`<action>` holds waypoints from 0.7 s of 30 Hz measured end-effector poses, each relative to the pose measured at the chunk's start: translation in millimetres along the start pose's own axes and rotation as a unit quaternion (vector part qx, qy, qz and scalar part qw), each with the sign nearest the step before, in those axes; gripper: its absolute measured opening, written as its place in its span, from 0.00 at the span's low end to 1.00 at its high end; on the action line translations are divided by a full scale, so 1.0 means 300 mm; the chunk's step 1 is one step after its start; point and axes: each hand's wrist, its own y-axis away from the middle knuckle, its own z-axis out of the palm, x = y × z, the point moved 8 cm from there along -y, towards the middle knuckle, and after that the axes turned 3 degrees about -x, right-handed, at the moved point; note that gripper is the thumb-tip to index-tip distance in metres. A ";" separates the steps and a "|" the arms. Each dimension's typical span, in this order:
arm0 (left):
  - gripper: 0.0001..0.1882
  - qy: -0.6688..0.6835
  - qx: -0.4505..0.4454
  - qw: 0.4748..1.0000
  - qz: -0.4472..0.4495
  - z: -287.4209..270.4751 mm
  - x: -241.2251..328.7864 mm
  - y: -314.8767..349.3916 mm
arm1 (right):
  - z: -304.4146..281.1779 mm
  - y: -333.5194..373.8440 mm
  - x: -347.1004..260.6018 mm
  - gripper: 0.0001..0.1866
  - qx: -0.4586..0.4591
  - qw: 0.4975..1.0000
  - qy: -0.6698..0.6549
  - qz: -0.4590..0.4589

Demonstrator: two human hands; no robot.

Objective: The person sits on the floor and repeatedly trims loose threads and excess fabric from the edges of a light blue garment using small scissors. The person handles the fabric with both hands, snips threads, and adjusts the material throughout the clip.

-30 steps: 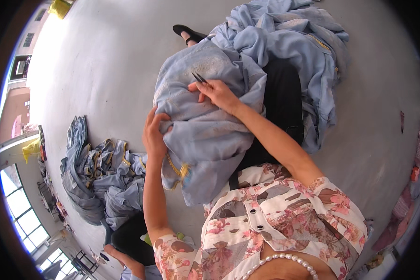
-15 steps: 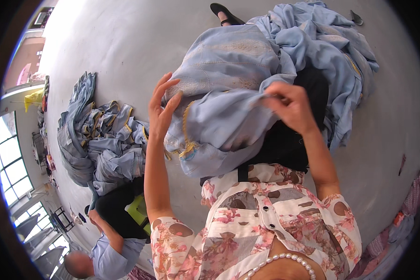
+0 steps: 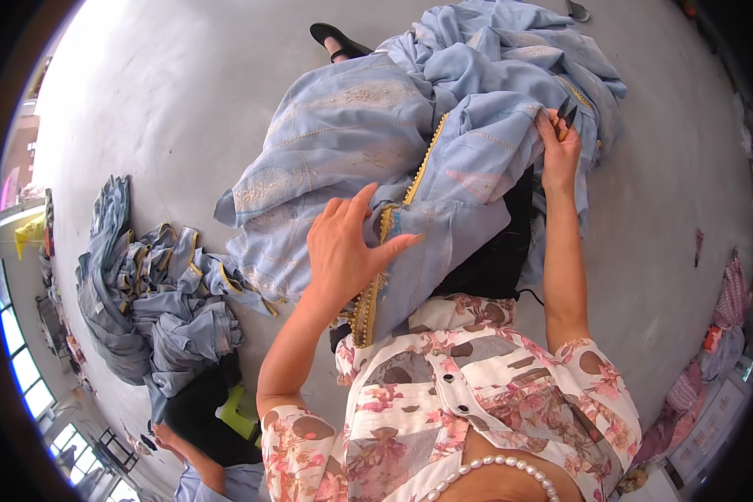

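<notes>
Light blue embroidered cloth [image 3: 335,125] lies over my lap and legs and spills onto the floor ahead. Yellow beaded trim [image 3: 427,159] runs along one edge and comes down near my left hand. My left hand [image 3: 343,247] rests over this edge, fingers spread and thumb apart, gripping nothing. At the right, my right hand [image 3: 561,159] is closed around small thread snips [image 3: 567,117], dark blades pointing up and away. Its thumb and finger also meet a fold of the cloth, which stretches between my hands. Whether they pinch it is hard to see.
A co-worker's arm [image 3: 194,456] and dark trousers show at lower left, beside a pile of blue trimmed cloth [image 3: 163,309] and a lime-green seat [image 3: 238,412]. My black shoe [image 3: 340,40] pokes out beyond the cloth. Pink checked fabric [image 3: 728,293] lies at far right.
My right hand has moved up and right, drawing the cloth out; the snips now show clearly. My left hand has come lower and right, and more yellow trim is exposed. The whole view has shifted.
</notes>
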 end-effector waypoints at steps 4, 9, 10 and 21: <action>0.18 0.068 -0.069 0.995 -0.029 0.102 -0.044 -0.007 | -0.031 0.007 -0.049 0.08 0.035 0.996 -0.074 -0.030; 0.12 0.322 0.026 0.946 -0.022 -0.003 0.009 -0.068 | -0.209 0.037 -0.015 0.07 0.122 0.984 -0.131 -0.018; 0.12 0.379 0.037 0.924 -0.023 -0.011 0.020 -0.096 | -0.211 0.032 -0.022 0.08 0.110 0.994 -0.010 -0.021; 0.09 0.541 0.058 0.839 -0.030 0.133 0.147 -0.202 | 0.325 0.179 -0.430 0.18 -0.260 0.944 0.196 -0.048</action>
